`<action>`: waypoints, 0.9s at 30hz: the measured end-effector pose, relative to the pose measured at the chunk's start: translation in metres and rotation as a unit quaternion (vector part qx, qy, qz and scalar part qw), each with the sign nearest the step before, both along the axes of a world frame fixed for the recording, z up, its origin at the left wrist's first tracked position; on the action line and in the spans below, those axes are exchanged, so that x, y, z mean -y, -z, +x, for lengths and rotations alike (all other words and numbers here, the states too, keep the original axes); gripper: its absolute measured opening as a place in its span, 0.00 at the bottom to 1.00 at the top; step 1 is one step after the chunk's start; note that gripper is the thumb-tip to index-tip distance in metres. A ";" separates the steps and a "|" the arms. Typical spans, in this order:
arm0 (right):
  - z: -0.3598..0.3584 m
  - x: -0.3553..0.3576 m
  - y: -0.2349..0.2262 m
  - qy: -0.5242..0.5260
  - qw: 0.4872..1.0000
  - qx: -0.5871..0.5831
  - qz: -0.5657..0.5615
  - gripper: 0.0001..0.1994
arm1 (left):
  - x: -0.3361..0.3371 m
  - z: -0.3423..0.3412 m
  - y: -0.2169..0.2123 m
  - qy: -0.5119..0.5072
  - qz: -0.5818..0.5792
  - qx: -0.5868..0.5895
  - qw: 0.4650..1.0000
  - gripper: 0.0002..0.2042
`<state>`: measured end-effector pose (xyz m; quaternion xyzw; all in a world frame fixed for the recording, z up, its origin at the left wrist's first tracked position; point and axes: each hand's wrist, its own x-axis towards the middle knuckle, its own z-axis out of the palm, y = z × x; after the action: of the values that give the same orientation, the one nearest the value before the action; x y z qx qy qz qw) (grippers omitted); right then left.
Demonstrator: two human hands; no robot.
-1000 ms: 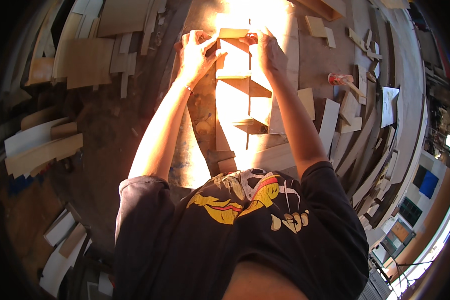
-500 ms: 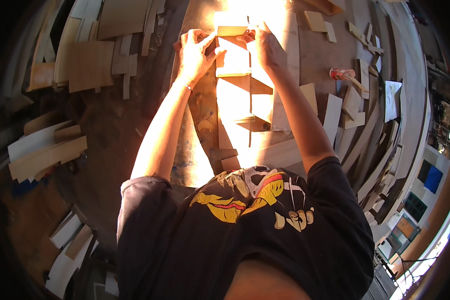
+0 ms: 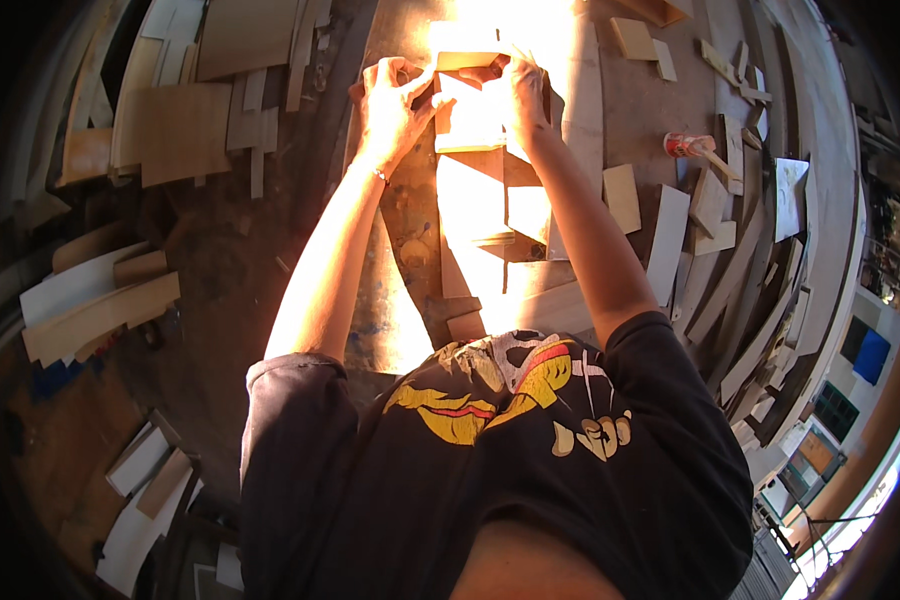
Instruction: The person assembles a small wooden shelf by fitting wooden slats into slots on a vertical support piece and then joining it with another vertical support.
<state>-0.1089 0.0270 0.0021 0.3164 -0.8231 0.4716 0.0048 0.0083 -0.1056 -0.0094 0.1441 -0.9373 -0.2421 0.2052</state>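
Both my arms reach forward over a sunlit workbench (image 3: 400, 300). My left hand (image 3: 392, 100) grips the left side of a small wooden frame piece (image 3: 467, 110) standing on the bench. My right hand (image 3: 526, 92) holds its right side, fingers curled over the top edge. The piece is a pale board with a short crossbar on top, washed out by strong glare. Below it, nearer my chest, lie several flat wooden boards and blocks (image 3: 490, 250) in a row.
Plywood offcuts (image 3: 180, 130) cover the floor to the left. Strips and boards (image 3: 710, 250) lie to the right, with a red-capped glue bottle (image 3: 688, 146) among them. Curved pale planks (image 3: 90, 310) sit at far left. Blue panels (image 3: 870, 355) stand at the right edge.
Both hands have stayed on the wooden piece at the far end of the bench; fingers have shifted slightly along its top. The view has tilted a little.
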 end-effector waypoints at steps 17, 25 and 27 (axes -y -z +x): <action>0.003 -0.001 -0.019 -0.049 0.994 -0.018 0.091 0.15 | 0.003 -0.001 0.007 -0.010 -0.032 -0.004 0.999 0.23; -0.010 -0.001 0.016 -0.027 0.987 0.142 -0.072 0.17 | 0.000 -0.002 0.003 -0.002 -0.033 0.005 0.999 0.26; -0.010 0.002 0.017 -0.022 0.996 0.078 -0.038 0.18 | 0.001 -0.001 0.003 -0.001 -0.038 0.003 0.999 0.26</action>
<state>-0.1192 0.0254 -0.0147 0.2961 -0.7952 0.5259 -0.0581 0.0074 -0.1069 -0.0120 0.1385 -0.9462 -0.2060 0.2078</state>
